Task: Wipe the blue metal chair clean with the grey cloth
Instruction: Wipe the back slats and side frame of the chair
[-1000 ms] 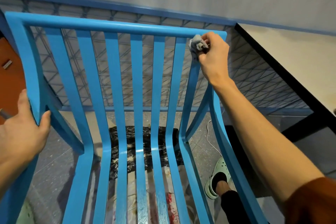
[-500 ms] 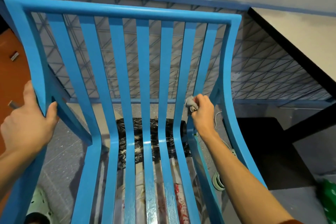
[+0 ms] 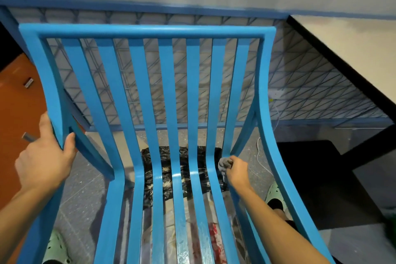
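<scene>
The blue metal chair (image 3: 165, 96) fills the view, its slatted back rising away from me and its slatted seat running toward me. My left hand (image 3: 46, 156) grips the chair's left side rail where the back bends into the seat. My right hand (image 3: 236, 169) holds the bunched grey cloth (image 3: 224, 165) against the rightmost slat, low down at the bend between back and seat. Only part of the cloth shows past my fingers.
A blue wire-mesh fence (image 3: 310, 92) stands behind the chair. A black-edged table (image 3: 347, 53) juts in at the right. Black plastic sheeting (image 3: 190, 156) lies on the grey floor under the seat. My feet in pale green clogs (image 3: 276, 193) stand beside the chair.
My right hand slid the cloth down the rightmost slat, from the top rail to the bend by the seat. My left hand kept its grip on the left rail.
</scene>
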`<state>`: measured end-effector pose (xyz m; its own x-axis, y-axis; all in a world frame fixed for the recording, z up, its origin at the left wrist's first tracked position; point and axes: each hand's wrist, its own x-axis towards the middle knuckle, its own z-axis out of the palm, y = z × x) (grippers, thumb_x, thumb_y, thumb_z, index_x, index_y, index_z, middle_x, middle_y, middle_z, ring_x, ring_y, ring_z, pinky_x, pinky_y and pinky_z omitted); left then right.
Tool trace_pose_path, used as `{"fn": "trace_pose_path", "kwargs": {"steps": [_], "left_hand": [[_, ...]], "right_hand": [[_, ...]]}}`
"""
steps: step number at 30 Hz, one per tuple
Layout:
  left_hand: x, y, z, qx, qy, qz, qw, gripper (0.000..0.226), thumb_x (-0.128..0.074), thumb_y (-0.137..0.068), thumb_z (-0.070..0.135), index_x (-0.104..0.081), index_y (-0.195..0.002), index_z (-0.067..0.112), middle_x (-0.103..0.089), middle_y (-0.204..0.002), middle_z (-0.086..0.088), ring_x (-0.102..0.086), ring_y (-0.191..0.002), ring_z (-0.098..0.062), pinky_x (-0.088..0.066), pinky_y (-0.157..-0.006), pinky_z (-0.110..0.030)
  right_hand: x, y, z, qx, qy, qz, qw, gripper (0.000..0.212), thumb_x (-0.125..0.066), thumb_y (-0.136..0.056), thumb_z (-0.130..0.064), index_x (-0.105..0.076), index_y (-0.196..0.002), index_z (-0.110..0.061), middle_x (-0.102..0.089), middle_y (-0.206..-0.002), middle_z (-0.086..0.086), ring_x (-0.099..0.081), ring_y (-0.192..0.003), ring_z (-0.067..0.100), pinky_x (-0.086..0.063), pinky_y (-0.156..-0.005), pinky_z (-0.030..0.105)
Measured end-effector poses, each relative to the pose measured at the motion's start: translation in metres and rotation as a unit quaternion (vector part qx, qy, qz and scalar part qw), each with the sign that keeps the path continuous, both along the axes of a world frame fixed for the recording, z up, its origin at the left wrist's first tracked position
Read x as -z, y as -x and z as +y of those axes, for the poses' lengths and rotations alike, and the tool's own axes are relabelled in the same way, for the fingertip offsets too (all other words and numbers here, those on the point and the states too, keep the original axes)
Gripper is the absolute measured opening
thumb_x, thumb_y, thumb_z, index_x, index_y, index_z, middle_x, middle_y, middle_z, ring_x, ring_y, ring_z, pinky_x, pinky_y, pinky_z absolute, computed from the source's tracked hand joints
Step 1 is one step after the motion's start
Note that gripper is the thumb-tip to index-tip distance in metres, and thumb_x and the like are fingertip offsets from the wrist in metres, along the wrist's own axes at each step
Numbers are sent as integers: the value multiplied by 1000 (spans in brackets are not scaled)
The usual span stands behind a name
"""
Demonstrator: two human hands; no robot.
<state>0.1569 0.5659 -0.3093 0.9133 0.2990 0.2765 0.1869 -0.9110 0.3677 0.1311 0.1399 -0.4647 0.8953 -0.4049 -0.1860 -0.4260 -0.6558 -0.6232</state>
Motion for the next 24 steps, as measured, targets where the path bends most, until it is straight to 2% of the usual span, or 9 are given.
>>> {"fn": "trace_pose_path", "kwargs": {"steps": [4, 6, 7, 9, 11, 12, 14, 20, 24], "left_hand": [[-8, 5, -13, -31, -7, 0, 1000, 63, -43, -101, 39, -11, -152, 21, -48, -61, -15, -51, -48, -31, -52, -52, -45], [-10, 18, -21, -38, -19, 18, 999, 69, -44, -103, 33, -4, -157, 15, -54, -73, -19, -52, -58, -33, -48, -55, -45], [-10, 24, -26, -42, -9, 26, 999, 72, -45, -103, 30, -2, -158, 14, -59, -97, -27, -57, -75, -40, -50, -63, -51], [-4, 38, -32, -27, -12, 38, 999, 75, -49, -102, 27, -1, -158, 11, -32, -154, -22, -42, -131, -44, -46, -93, -63], [5, 57, -41, 7, -55, 43, 998, 75, -51, -101, 28, -6, -159, 11, -3, -166, -12, -13, -150, -38, -25, -113, -64], [11, 68, -49, 26, -68, 52, 996, 74, -52, -99, 29, -10, -159, 13, 1, -167, -10, -7, -152, -36, -16, -116, -63], [23, 94, -73, 82, -68, 65, 992, 72, -57, -96, 26, -22, -157, 14, -2, -167, -9, -8, -152, -32, -6, -117, -60], [67, 167, -161, 240, 31, 157, 958, 51, -59, -96, 20, -47, -145, 11, -41, -154, -9, -41, -140, -28, -29, -117, -49], [83, 178, -198, 284, 41, 212, 934, 49, -52, -99, 22, -43, -147, 15, -42, -152, -3, -43, -137, -23, -34, -111, -40]], "right_hand": [[-1, 43, -9, -8, 10, 40, 999, 32, -51, -80, 18, -55, -80, -13, -53, -78, 3, -51, -77, 18, -40, -71, 20], [-6, 74, -10, -13, 24, 77, 997, 31, -51, -83, 17, -58, -87, -13, -52, -79, 4, -49, -75, 20, -39, -67, 23], [-7, 89, -10, -17, 36, 91, 995, 30, -50, -83, 16, -57, -88, -13, -50, -78, 5, -47, -74, 21, -36, -64, 25], [-11, 118, -9, -37, 56, 97, 993, 29, -48, -82, 15, -48, -80, -14, -44, -71, 2, -39, -74, 19, -32, -59, 30], [-21, 145, -8, -53, 37, 100, 993, 34, -46, -82, 12, -37, -73, -19, -36, -68, -3, -33, -80, 16, -33, -61, 23], [-28, 156, -6, -60, 11, 102, 993, 33, -47, -85, 9, -37, -77, -21, -37, -73, -3, -31, -82, 16, -23, -66, 26], [-46, 175, -3, -93, -20, 101, 990, 27, -53, -91, 0, -40, -95, -23, -42, -90, -1, -37, -85, 17, -31, -71, 31], [-134, 201, 5, -178, -85, -75, 978, 17, -57, -80, 11, -53, -79, -6, -51, -73, 4, -47, -58, 0, -37, -55, 10], [-203, 189, -25, -127, -243, -219, 936, 31, -60, -77, 22, -57, -82, -8, -61, -76, -1, -61, -61, 8, -52, -56, 21]]}}
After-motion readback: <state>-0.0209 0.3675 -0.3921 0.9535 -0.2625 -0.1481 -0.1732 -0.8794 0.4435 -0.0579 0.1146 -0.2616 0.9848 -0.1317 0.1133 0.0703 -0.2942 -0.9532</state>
